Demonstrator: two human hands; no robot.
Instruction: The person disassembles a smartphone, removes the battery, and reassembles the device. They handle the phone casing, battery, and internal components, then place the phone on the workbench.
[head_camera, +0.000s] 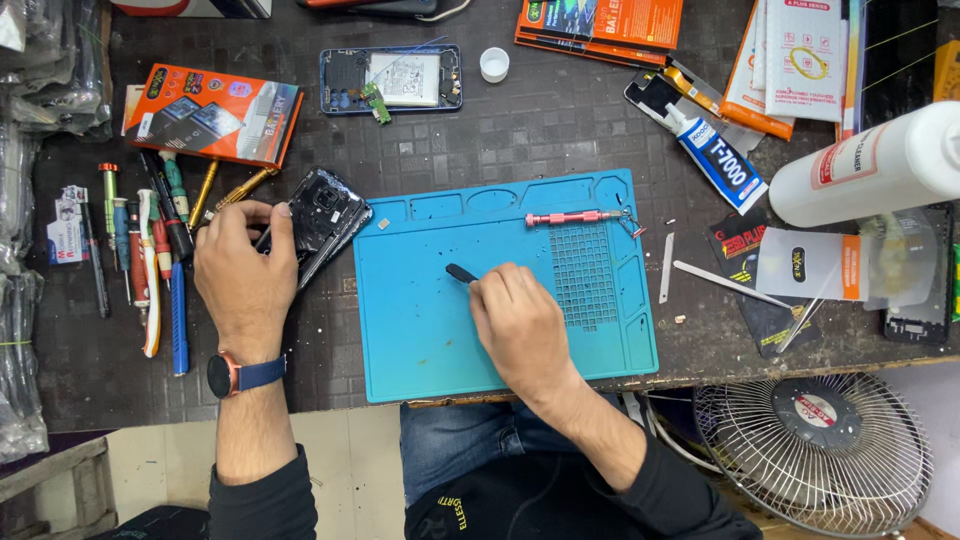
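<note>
Covering the dark tiled bench (560, 120), a blue mat (430, 330).

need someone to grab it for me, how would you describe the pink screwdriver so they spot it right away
Start at the blue work mat in the middle of the dark table. Along its upper edge, above the gridded patch, lies the pink screwdriver, flat and pointing right. It is the only pink tool; the other drivers lie off the mat, far left.

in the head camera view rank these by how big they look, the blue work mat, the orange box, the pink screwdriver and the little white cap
1. blue work mat
2. orange box
3. pink screwdriver
4. white cap

All lie on the same tabletop, so nearness hardly skews the order.
</note>
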